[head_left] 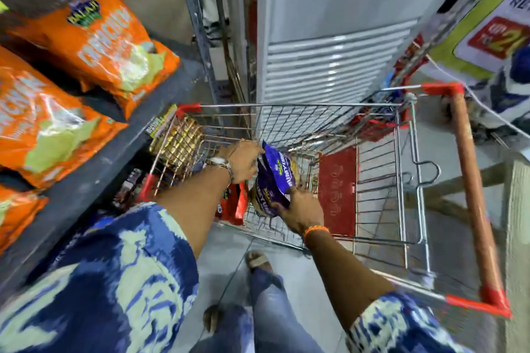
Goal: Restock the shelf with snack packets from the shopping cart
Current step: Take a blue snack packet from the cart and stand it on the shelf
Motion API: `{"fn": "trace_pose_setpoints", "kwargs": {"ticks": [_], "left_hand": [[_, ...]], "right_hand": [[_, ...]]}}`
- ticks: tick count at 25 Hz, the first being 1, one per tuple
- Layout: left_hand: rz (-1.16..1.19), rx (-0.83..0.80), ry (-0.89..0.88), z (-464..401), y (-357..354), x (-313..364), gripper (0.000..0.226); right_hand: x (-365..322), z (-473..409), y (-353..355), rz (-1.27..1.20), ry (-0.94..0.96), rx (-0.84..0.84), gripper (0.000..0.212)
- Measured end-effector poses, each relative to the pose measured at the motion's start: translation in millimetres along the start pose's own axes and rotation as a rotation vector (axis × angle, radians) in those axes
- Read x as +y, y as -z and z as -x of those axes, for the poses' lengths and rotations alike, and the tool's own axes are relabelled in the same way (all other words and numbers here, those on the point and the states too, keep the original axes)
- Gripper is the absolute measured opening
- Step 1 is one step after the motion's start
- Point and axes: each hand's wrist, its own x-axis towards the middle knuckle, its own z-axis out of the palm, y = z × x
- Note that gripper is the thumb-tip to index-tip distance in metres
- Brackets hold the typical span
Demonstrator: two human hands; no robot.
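Note:
A wire shopping cart [401, 112] with red corners stands in front of me. Both my hands reach down into it and grip a purple snack packet [276, 175]. My left hand [243, 160], with a wristwatch, pinches the packet's upper edge. My right hand [301, 209], with an orange wristband, holds its lower end. A red packet [232, 203] leans inside the cart near the left side. On the left, a dark shelf [94, 169] carries large orange snack packets [94, 46].
A white louvred cabinet [329, 60] rises just behind the cart. Gold and yellow packets [177, 140] sit on a lower shelf beside the cart's left corner. The cart's orange handle [470, 195] is at the right. My feet [258, 261] stand on the grey floor.

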Motion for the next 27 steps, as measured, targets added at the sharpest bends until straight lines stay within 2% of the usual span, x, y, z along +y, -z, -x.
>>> {"fn": "trace_pose_setpoints", "kwargs": {"ticks": [3,6,9,11,13,15,19,21,23,26,27], "left_hand": [[-0.043,-0.059,-0.101,-8.1,-22.2,2.9,0.050],[-0.095,-0.145,-0.030,-17.7,-31.8,6.5,0.033],[-0.186,-0.101,-0.078,-30.1,-39.4,-13.2,0.043],[-0.077,-0.095,-0.102,-27.5,-37.0,-16.7,0.021],[0.044,-0.013,-0.152,-16.8,-22.6,-12.9,0.014],[0.142,0.106,-0.147,-5.0,-5.4,-5.4,0.011],[0.258,0.319,-0.222,19.4,57.8,15.1,0.012],[0.266,0.424,-0.285,33.9,102.7,26.1,0.009],[0.233,0.539,-0.332,46.4,152.6,34.0,0.011],[0.144,0.698,-0.370,71.0,234.4,43.5,0.013],[0.116,0.763,-0.378,80.6,260.3,45.5,0.014]], "right_hand": [[4.6,0.5,-20.5,-0.088,0.047,0.001,0.042],[4.3,-6.7,-14.9,-0.050,0.050,0.018,0.027],[12.5,-12.5,-3.3,-0.086,0.070,0.076,0.022],[19.5,-13.3,8.6,-0.113,0.098,0.158,0.021],[29.3,-16.2,24.9,-0.155,0.071,0.217,0.023],[40.0,-20.0,41.6,-0.291,0.033,0.261,0.037],[54.0,-26.8,66.4,-0.857,-0.031,0.265,0.076],[52.1,-28.5,74.9,-1.003,-0.032,0.211,0.086],[38.5,-31.5,89.0,-1.058,-0.001,0.159,0.087],[4.6,-35.9,121.4,-1.113,0.165,0.086,0.072],[-9.7,-37.2,136.8,-1.107,0.214,0.092,0.074]]}}
